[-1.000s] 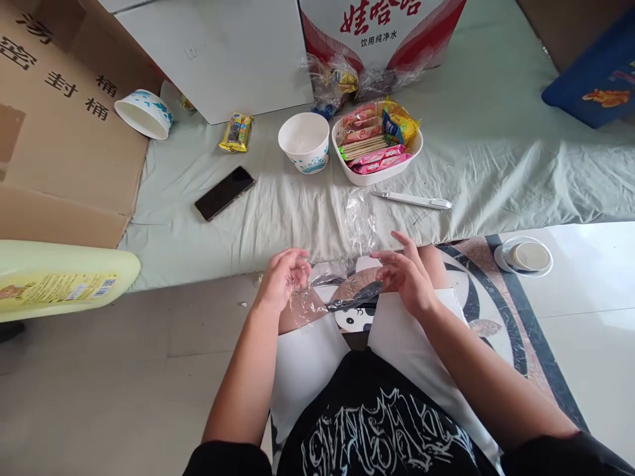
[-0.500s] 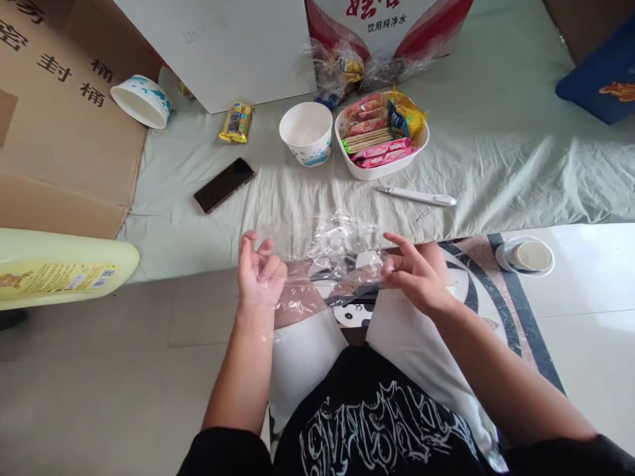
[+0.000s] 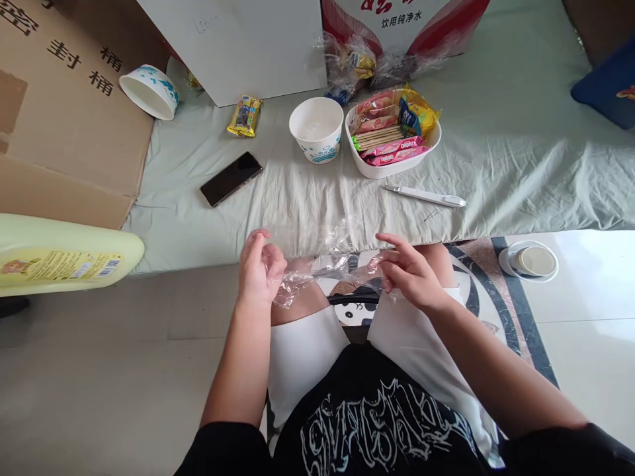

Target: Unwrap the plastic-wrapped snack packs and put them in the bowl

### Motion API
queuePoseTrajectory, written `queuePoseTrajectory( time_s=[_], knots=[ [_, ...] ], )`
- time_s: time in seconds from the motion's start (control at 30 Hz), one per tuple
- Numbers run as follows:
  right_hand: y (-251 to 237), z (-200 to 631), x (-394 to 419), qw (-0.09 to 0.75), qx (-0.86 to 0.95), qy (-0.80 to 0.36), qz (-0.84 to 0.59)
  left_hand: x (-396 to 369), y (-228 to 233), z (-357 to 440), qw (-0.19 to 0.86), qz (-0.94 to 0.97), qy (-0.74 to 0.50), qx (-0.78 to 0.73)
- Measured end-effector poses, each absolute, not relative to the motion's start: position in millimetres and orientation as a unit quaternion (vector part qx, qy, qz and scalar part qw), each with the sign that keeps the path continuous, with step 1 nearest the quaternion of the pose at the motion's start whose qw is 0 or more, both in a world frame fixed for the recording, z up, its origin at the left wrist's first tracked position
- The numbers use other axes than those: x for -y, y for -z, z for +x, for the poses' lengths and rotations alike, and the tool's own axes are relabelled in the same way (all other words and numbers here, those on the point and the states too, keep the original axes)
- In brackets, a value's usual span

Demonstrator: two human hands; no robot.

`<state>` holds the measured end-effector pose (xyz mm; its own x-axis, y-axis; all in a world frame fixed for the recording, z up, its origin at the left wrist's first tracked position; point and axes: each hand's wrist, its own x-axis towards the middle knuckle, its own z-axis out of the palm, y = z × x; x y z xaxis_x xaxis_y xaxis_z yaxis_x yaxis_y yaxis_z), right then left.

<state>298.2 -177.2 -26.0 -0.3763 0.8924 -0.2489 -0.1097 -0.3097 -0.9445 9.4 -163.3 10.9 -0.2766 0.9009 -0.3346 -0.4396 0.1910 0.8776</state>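
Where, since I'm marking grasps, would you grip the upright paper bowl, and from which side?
I'd grip the paper bowl by its outer wall, just below the rim, from the left: it stands upright, widens upward, and the snack container crowds its right.

Clear film, near dial centre: outline too transparent to trace. Left hand, 8 o'clock: curled fingers hide its grip. Cardboard box, 10 o'clock, and pale yellow jug, 9 o'clock: cut by left edge. White box, 11 o'clock: handwriting illegible. Red-and-white carton, 1 o'clock: top lettering cropped. Blue item, 2 o'clock: cut by right edge.
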Motion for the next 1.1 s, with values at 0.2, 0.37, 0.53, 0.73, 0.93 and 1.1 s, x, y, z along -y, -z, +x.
queuePoseTrajectory(
  time_s=[0.2, 0.37, 0.53, 0.73, 0.93, 1.1],
  knots=[
    [32.7, 321.6, 201.0, 0.318, 0.591, -0.632, -0.387, 161.8, -14.2, 7.2, 0.511, 0.256, -0.615, -0.544],
    [28.0, 324.2, 186.8, 0.361, 0.601, -0.541, -0.465, 147.7, -16.9, 7.7, 0.521, 0.328, -0.576, -0.538],
    [8.3, 321.7, 131.9, 0.456, 0.511, -0.484, -0.544, 97.7, -46.4, 6.0, 0.511, 0.422, -0.542, -0.517],
    [-43.5, 323.5, 79.5, 0.464, 0.588, -0.417, -0.515, 56.8, -125.4, 22.1, 0.441, 0.469, -0.625, -0.442],
    [-40.6, 329.0, 90.3, 0.469, 0.602, -0.433, -0.479, 91.5, -116.7, 12.6, 0.391, 0.594, -0.626, -0.321],
    [5.5, 324.1, 100.9, 0.455, 0.494, -0.556, -0.490, 122.4, -46.1, -7.3, 0.426, 0.558, -0.577, -0.417]
  ],
)
